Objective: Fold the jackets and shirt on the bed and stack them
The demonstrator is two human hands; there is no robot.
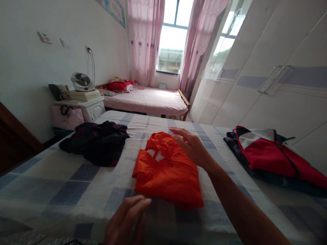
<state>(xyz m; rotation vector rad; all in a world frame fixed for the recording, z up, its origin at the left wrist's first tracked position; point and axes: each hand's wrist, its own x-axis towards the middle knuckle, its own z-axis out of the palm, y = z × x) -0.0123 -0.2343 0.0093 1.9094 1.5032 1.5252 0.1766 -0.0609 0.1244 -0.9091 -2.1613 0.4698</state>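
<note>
An orange hooded jacket [168, 180] lies folded into a compact bundle on the checked bedsheet [102, 189], its hood toward the window. My right hand [187, 144] is over the upper right side of the jacket, by the hood, with fingers stretched out and nothing in them; whether it touches the cloth is unclear. Low in the view, my left hand [127, 219] is just short of the jacket's near left edge. Its fingers are extended, loosely side by side, and hold nothing.
A dark crumpled garment [102, 143] lies to the left on the bed. On the right is a stack of folded clothes with a red and white jacket [270, 153] on top. Beyond stand a second bed [153, 100], a fan [82, 81] on a cabinet and a white wardrobe [255, 112].
</note>
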